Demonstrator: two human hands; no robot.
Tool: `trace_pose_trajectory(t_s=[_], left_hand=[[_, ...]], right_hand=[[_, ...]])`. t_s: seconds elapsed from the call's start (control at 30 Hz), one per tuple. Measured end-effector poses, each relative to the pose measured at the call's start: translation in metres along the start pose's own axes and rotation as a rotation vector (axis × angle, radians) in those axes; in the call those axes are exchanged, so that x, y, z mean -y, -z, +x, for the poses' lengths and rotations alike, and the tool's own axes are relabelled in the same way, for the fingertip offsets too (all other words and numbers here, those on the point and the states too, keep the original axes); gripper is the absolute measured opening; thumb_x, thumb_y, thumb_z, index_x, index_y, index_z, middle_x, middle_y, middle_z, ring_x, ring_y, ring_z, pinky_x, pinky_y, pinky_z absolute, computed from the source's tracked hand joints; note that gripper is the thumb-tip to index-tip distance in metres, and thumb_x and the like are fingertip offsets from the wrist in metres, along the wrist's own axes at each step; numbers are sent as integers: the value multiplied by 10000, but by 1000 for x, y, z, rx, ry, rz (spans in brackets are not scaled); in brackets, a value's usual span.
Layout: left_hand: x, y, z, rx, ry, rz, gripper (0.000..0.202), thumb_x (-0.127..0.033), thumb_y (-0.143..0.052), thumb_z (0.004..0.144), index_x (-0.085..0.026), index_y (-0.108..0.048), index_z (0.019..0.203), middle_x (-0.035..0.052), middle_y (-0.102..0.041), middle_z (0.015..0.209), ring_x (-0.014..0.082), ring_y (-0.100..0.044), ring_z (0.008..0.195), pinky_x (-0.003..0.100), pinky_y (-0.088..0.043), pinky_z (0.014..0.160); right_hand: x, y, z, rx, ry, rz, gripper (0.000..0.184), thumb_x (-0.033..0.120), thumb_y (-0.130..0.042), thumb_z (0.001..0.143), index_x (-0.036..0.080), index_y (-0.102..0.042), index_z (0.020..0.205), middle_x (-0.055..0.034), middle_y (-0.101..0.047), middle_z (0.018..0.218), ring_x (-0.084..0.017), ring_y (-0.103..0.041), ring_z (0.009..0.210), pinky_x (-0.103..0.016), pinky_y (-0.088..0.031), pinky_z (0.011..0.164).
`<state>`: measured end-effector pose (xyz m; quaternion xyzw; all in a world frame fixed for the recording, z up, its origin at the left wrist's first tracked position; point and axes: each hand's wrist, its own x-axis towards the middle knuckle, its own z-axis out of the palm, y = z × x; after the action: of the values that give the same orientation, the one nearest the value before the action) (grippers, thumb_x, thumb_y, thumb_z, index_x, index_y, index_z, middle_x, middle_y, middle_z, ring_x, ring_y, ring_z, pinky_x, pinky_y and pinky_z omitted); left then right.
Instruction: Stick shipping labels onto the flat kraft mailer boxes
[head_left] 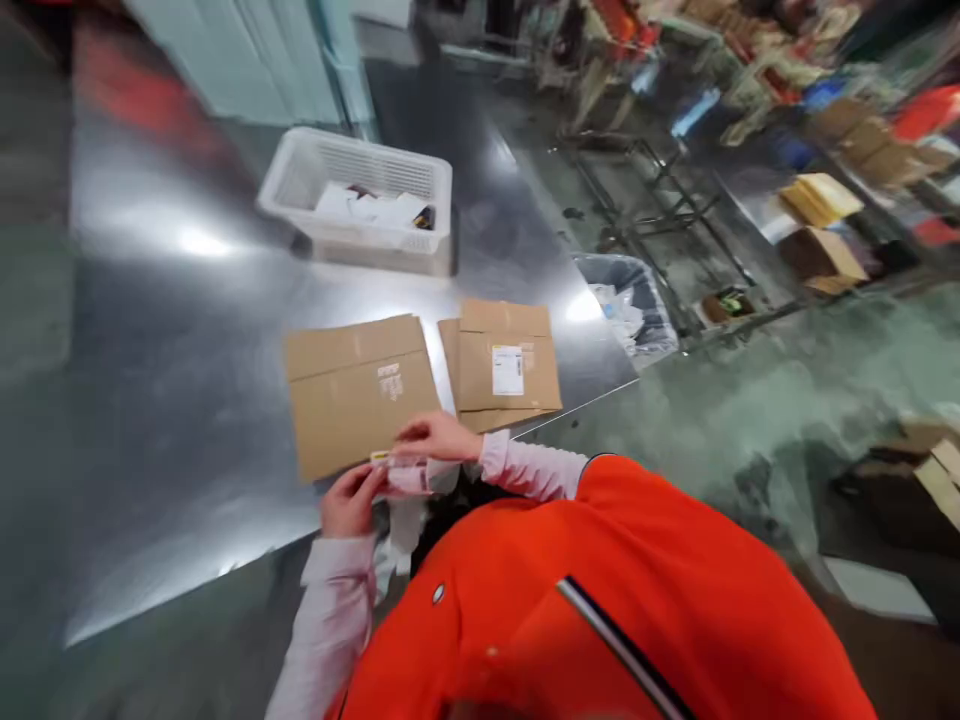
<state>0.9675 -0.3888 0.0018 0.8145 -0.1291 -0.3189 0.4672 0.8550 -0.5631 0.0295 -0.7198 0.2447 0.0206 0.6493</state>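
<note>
Orange garment (645, 565), label (409, 476) in left grip (349, 503)

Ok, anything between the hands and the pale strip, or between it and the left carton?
Nothing visible separates the left hand or right hand from the pale strip. Toward the left carton, only the right hand intervenes, over the carton's near corner.

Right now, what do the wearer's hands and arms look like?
Left hand and right hand: no gloves. Long, pale whitish sleeves, faintly patterned on the right, under a bright orange-red garment with a dark-and-light stripe.
</note>
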Motion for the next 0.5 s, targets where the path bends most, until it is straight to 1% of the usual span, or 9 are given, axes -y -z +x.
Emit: trace_pose_trajectory(t_s=[0.03, 0.1, 0.17, 0.23, 0.3, 0.37, 0.4, 0.43, 0.5], left_hand=[[0, -4, -5, 9, 33, -68, 518, -624, -785, 507, -173, -732, 756, 83, -746, 770, 245, -687, 744, 362, -569, 747], [-3, -15, -12, 2, 63, -211, 543, -620, -801, 504, -155, -713, 768, 83, -732, 788, 217, -661, 752, 332, -546, 743], [-6, -25, -15, -77, 87, -292, 517, -611, -807, 479, -160, -667, 690, 55, -686, 700, 183, -613, 682, 300, -516, 685], [-7, -33, -16, -159, 103, -335, 459, -577, -804, 512, -177, -602, 608, 17, -621, 611, 147, -556, 615, 272, -477, 636], [-4, -37, -15, -227, 123, -346, 419, -498, -804, 581, -188, -526, 540, -17, -544, 537, 113, -486, 556, 243, -423, 585], [1, -39, -13, -289, 146, -354, 450, -409, -807, 642, -193, -442, 494, -45, -460, 478, 88, -413, 510, 224, -370, 541], [3, -39, -10, -302, 154, -376, 459, -376, -814, 658, -192, -426, 495, -53, -450, 474, 83, -404, 504, 219, -365, 536], [6, -39, -7, -288, 176, -417, 441, -348, -835, 645, -187, -444, 517, -56, -476, 492, 83, -424, 512, 215, -382, 545], [12, -37, 2, -173, 249, -530, 368, -311, -900, 544, -175, -573, 644, -42, -613, 609, 104, -537, 585, 227, -460, 612]], right_hand=[[4, 2, 2, 40, 15, -82, 196, 273, -753, 862, 116, -807, 965, -50, -773, 898, -136, -664, 813, -212, -474, 752], [10, 4, 8, 64, 48, -223, 161, 220, -699, 905, 129, -820, 956, -50, -778, 890, -119, -659, 794, -201, -436, 733], [13, 3, 12, 76, 58, -305, 166, 231, -702, 909, 131, -826, 951, -55, -779, 869, -119, -654, 769, -207, -414, 704], [13, 2, 11, 91, 40, -329, 174, 255, -717, 903, 126, -825, 948, -55, -777, 841, -124, -649, 740, -214, -404, 671], [11, -1, 10, 92, 22, -332, 171, 268, -729, 894, 132, -821, 944, -51, -773, 825, -129, -651, 721, -221, -409, 654], [8, -4, 11, 46, 26, -347, 173, 289, -736, 888, 145, -819, 937, -52, -766, 824, -140, -659, 722, -236, -430, 663], [6, -5, 14, 19, 47, -357, 172, 301, -744, 879, 154, -819, 928, -55, -762, 837, -148, -665, 742, -247, -448, 685], [3, -6, 20, -8, 76, -363, 164, 308, -758, 864, 163, -817, 911, -60, -758, 864, -158, -672, 779, -260, -468, 719], [-4, -8, 41, -61, 145, -367, 134, 306, -791, 827, 177, -810, 858, -70, -746, 952, -179, -678, 893, -292, -497, 828]])
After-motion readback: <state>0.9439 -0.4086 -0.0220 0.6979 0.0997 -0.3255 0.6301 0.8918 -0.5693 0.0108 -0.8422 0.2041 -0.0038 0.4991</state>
